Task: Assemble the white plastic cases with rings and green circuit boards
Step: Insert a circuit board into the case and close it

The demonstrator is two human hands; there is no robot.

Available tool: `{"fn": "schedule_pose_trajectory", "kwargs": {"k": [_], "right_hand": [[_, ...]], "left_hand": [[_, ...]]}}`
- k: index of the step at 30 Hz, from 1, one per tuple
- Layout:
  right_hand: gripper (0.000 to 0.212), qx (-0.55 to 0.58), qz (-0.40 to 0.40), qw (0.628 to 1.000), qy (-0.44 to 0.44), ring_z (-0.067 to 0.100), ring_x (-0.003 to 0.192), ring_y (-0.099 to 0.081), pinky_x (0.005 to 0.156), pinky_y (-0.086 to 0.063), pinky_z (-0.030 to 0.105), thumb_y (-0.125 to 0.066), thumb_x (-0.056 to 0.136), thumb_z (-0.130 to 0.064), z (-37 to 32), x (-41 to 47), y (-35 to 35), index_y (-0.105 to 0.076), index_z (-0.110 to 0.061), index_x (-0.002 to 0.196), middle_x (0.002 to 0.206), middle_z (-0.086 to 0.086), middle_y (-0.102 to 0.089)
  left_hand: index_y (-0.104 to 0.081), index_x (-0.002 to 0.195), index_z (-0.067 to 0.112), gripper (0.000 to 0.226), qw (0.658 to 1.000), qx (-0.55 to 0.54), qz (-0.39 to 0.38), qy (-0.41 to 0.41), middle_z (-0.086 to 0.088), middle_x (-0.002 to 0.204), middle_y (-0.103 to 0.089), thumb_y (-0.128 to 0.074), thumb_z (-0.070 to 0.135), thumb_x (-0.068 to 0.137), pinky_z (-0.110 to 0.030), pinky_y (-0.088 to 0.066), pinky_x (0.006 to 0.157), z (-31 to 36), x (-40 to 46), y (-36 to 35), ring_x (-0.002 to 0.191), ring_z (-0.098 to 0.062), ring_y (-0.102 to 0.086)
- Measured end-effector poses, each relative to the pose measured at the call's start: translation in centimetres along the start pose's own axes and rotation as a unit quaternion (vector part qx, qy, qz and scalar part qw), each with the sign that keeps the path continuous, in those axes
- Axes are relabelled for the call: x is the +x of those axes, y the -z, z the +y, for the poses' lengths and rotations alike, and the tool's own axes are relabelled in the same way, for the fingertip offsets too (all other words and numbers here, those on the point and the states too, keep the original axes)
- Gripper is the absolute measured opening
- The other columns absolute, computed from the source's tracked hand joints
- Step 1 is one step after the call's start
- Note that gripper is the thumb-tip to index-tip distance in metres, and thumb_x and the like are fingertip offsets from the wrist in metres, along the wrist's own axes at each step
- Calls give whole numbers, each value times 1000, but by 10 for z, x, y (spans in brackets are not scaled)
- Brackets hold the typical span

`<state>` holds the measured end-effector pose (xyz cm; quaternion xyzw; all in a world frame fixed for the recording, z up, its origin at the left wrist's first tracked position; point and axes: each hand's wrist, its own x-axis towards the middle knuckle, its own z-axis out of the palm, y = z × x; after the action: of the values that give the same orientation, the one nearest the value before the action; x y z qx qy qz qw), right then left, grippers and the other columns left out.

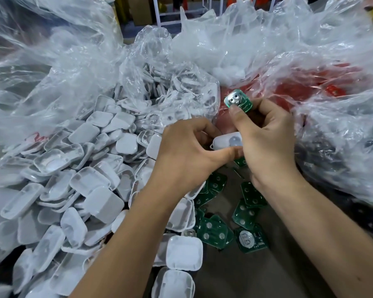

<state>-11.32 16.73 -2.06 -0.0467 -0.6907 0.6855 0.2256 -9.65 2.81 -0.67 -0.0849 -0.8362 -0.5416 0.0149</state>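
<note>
Crumpled clear plastic bags (202, 50) are ringing our worktop. Our right hand (267, 136) is pinching a small green circuit board (238, 101); our left hand (187, 147) is gripping a rounded white plastic case (226, 141).

Right hand (267, 136) pinches green board (238, 101); left hand (187, 151) holds white case (227, 141).

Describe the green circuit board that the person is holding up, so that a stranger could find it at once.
Start at the two hands in the middle; the right hand rises in front of the red-tinted plastic bag. The held circuit board sticks up from its fingertips. Unlike the loose boards lying on the table below, it is raised and shows a shiny round metal part.
</note>
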Motion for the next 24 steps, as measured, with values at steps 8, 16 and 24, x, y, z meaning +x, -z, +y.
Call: {"fn": "schedule_pose_trajectory", "kwargs": {"k": [8, 16, 24], "right_hand": [[17, -18, 44, 998, 33, 33, 69, -67, 66, -59, 51, -74, 91, -27, 3, 5, -3, -66, -22, 77, 72, 6, -71], [17, -28, 48, 997, 50, 11, 63, -59, 59, -51, 33, -75, 89, -28, 4, 10, 1, -67, -27, 74, 68, -3, -67], [20, 9, -92, 996, 10, 19, 57, -60, 44, -42, 21, -78, 89, -5, -7, 22, 26, -74, -24, 90, 75, 15, -69]], "left_hand": [[-77, 95, 13, 37, 996, -74, -31, 40, -5, 83, -79, -98, 24, 66, -56, -64, 75, -1, 1, 2, 77, -30, -78], [-75, 84, 16, 41, 997, -66, 10, 23, -7, 77, -76, -100, 33, 57, -54, -64, 67, -1, 3, 2, 73, -34, -76], [-68, 76, 25, 42, 992, 67, 94, -43, 8, 67, -71, -99, 45, 57, -24, -49, 46, -8, 8, 10, 54, -6, -64]]}}
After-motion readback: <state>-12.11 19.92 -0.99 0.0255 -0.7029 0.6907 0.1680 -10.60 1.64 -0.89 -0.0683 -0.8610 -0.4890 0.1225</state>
